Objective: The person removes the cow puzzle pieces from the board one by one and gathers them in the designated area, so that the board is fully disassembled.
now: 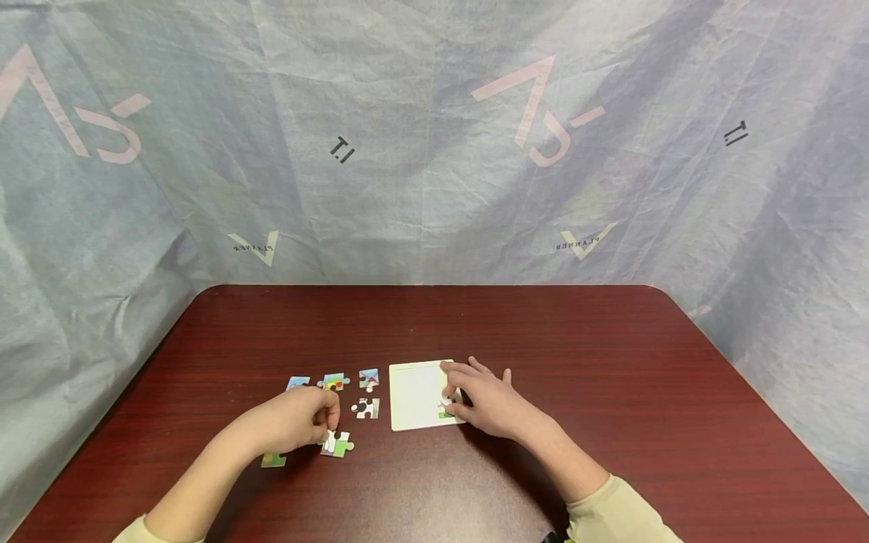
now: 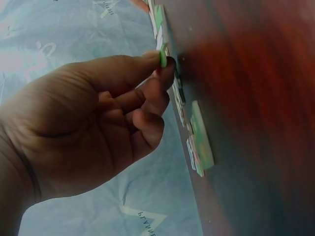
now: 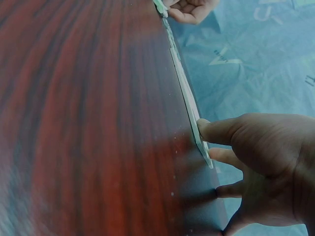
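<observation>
Between thumb and fingertips, my left hand point(image 1: 292, 418) pinches a jigsaw puzzle piece point(image 1: 339, 445) with green and white on it. The left wrist view shows the green edge of this piece point(image 2: 163, 55) at the thumb tip, with the other fingers curled beneath. My right hand point(image 1: 492, 400) rests at the right side of a pale, shallow puzzle tray point(image 1: 414, 396), fingers spread. Its thumb and a finger touch beside a puzzle piece point(image 1: 444, 409) lying in the tray's lower right corner, partly covered by the hand. In the right wrist view, the thumb presses at the tray point(image 3: 189, 105).
Left of the tray lie a soccer-ball piece point(image 1: 367, 409), a blue and red piece point(image 1: 369, 377) and a piece with red spots point(image 1: 334, 381). A blue piece point(image 1: 297, 382) and a green piece point(image 1: 274, 460) are near my left hand. Grey printed cloth point(image 1: 421, 151) hangs behind the table point(image 1: 577, 339).
</observation>
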A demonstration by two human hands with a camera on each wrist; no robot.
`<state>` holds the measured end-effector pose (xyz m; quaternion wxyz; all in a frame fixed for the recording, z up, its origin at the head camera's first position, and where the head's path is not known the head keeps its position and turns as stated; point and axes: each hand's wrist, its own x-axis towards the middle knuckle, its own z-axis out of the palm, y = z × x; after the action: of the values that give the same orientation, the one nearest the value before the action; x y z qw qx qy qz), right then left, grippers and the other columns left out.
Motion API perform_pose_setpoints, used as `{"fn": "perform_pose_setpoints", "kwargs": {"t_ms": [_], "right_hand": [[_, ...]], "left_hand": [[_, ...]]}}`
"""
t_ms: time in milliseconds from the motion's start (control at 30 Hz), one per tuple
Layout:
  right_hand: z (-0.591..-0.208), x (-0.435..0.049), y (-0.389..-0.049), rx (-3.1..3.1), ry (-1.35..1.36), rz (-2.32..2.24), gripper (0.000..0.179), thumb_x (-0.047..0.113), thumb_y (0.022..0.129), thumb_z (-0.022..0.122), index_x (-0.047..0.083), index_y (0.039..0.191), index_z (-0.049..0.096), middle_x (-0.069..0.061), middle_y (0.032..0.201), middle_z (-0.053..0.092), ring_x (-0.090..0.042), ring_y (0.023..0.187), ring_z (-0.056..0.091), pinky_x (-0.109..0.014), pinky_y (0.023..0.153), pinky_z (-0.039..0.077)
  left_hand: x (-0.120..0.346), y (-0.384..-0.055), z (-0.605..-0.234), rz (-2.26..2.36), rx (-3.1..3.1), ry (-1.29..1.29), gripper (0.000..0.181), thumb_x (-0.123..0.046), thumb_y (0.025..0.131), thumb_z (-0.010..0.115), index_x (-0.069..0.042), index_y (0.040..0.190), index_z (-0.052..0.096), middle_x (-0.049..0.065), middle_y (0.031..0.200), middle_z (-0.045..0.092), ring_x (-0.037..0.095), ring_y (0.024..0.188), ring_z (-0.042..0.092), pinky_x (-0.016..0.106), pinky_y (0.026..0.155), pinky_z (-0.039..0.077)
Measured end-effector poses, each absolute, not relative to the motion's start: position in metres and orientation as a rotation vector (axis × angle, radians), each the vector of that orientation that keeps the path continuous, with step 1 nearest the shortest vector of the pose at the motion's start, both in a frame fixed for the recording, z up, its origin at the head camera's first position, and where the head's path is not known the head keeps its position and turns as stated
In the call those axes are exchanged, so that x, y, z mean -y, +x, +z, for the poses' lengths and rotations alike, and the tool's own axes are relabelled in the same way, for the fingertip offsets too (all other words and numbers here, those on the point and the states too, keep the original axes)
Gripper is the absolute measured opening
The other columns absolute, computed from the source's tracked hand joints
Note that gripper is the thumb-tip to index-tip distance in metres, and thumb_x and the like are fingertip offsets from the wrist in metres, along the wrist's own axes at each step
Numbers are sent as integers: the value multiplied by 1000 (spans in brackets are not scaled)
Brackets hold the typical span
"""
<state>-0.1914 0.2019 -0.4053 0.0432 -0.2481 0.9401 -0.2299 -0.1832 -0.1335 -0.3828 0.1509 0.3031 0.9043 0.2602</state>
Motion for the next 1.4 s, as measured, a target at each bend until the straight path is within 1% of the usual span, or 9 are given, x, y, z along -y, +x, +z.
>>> {"fn": "perform_pose_setpoints", "kwargs": {"t_ms": [200, 567, 800, 967, 1133, 1233, 1400], "right_hand": [[-405, -201, -192, -2873, -750, -702, 14, 21, 96, 72, 26, 93, 59, -4, 157, 42, -47, 146, 25, -88, 93, 9], [-405, -202, -191, -2870, -776, -720, 13, 20, 96, 72, 24, 94, 60, -6, 156, 43, -49, 145, 26, -89, 91, 9], [-405, -203, -190, -2880, -782, -687, 14, 21, 96, 71, 25, 93, 58, -5, 157, 42, -48, 145, 28, -89, 93, 11], [-403, -205, -189, -2870, -791, -652, 11, 26, 97, 71, 25, 98, 59, -2, 158, 40, -46, 146, 28, -87, 95, 13], [-400, -208, -189, -2845, -807, -576, 21, 34, 94, 73, 26, 108, 60, 1, 161, 36, -44, 147, 26, -85, 98, 16], [-400, -209, -190, -2842, -820, -535, 25, 37, 93, 74, 27, 111, 60, 1, 161, 35, -43, 147, 27, -84, 99, 18], [-400, -210, -190, -2846, -824, -528, 26, 37, 92, 75, 27, 111, 60, 1, 161, 35, -42, 147, 28, -83, 98, 19]], "left_hand": [[137, -182, -380, 742, -2603, 905, 29, 11, 82, 68, -14, 79, 55, -6, 66, 46, 6, 59, 40, 26, 56, 36], [138, -181, -377, 730, -2593, 868, 29, 10, 84, 70, -13, 78, 54, -4, 68, 46, 7, 60, 40, 26, 56, 36], [133, -178, -375, 727, -2607, 877, 29, 7, 83, 71, -15, 76, 55, -6, 65, 44, 6, 58, 39, 25, 57, 36], [128, -178, -376, 764, -2598, 884, 27, 4, 85, 71, -15, 77, 54, -7, 65, 48, 5, 58, 42, 26, 57, 39], [123, -180, -377, 784, -2590, 910, 25, 2, 86, 71, -16, 78, 54, -8, 66, 53, 5, 57, 45, 25, 56, 39], [118, -179, -377, 801, -2575, 929, 25, 1, 87, 71, -15, 79, 55, -8, 66, 52, 4, 57, 44, 25, 56, 40], [108, -179, -379, 825, -2550, 944, 23, 0, 88, 72, -15, 80, 57, -8, 66, 51, 4, 57, 44, 25, 56, 40]]}}
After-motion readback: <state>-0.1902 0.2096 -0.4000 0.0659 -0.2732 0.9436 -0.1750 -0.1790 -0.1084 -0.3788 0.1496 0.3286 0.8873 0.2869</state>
